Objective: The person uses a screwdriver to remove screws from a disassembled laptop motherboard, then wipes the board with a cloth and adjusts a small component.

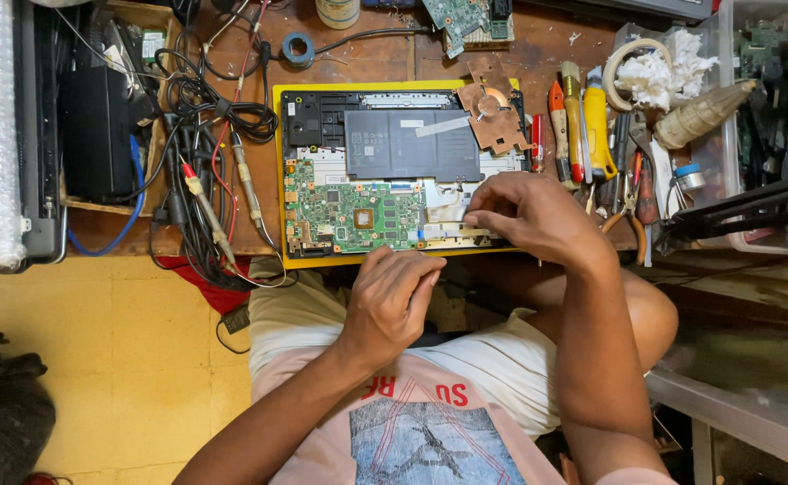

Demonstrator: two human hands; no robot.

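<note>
Two bare hands at work over an opened laptop [394, 171], bottom cover off, lying on a yellow mat [279, 180]. Right hand [529, 214] has its grip pinched closed, fingertips [473, 219] pressed together on something tiny at the laptop's near edge, just right of the green motherboard [349, 216]; too small to tell whether it is a screw, a connector or a ribbon end. Left hand [392, 301] is curled loosely closed just off the laptop's near edge, over the lap, holding nothing visible, not touching the laptop. Judgement: a fine-placement step, so the pinch should stay light and vertical, wrist braced on the chassis edge, and the free hand would do better steadying the laptop frame so it does not slide on the mat. Risk: slipping onto the motherboard parts beside it. Black battery [412, 144] fills the laptop's far half, a copper heat plate [495, 112] rests on its far right corner. Right of the laptop: a row of screwdrivers and pliers [592, 135], a tape roll and wadded tissue [659, 72]. Left of the laptop: tangled black cables with red probes [205, 162] and a black device [93, 135]. Wooden table [367, 58] is worn and crowded; yellow tiled floor [124, 359] below left of the laptop.
</note>
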